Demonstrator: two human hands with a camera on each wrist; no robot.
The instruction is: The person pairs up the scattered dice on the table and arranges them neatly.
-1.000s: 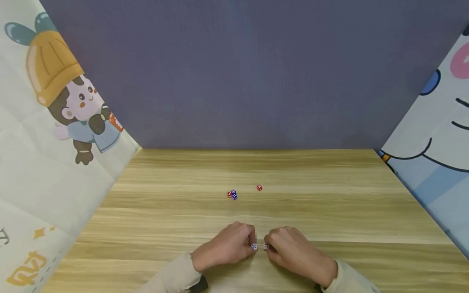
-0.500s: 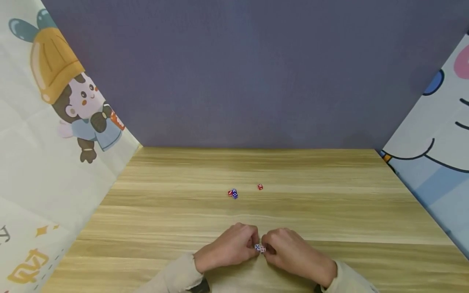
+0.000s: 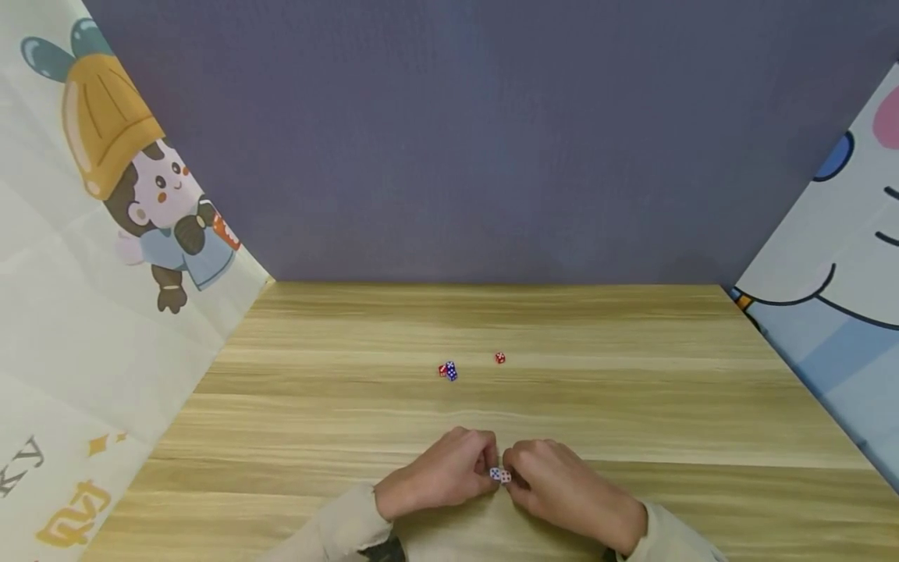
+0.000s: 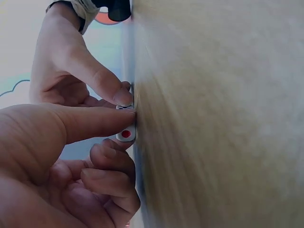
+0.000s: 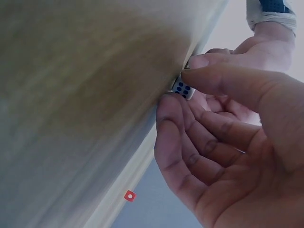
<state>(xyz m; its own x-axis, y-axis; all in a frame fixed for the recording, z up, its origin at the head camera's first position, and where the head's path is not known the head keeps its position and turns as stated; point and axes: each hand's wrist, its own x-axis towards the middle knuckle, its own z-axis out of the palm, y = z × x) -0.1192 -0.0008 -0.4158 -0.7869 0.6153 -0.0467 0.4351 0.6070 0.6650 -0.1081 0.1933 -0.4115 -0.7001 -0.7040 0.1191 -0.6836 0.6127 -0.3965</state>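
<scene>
Two white dice sit side by side on the wooden tabletop in the head view, between the two hands. The one on the left [image 3: 495, 474] has a blue-dotted top; red dots mark the other [image 3: 506, 476]. My left hand [image 3: 449, 471] pinches the left die with thumb and finger, and my right hand [image 3: 565, 488] pinches the right one. From the left wrist, a white die face with one red dot [image 4: 126, 134] shows below the thumb. The right wrist view has a blue-dotted die face [image 5: 182, 89] between thumb and finger. Fingertips partly cover both dice.
Farther back on the wooden table [image 3: 337, 336], two blue dice [image 3: 452, 371] lie against a red die [image 3: 442, 371]. A second red die [image 3: 500, 357] lies apart to their right. A dark grey panel [image 3: 492, 156] stands behind the table, with printed cloths at both sides.
The two white dice had a gap between them one second ago. Both hands have drawn them together, so the dice now meet. The dice farther back lie as before.
</scene>
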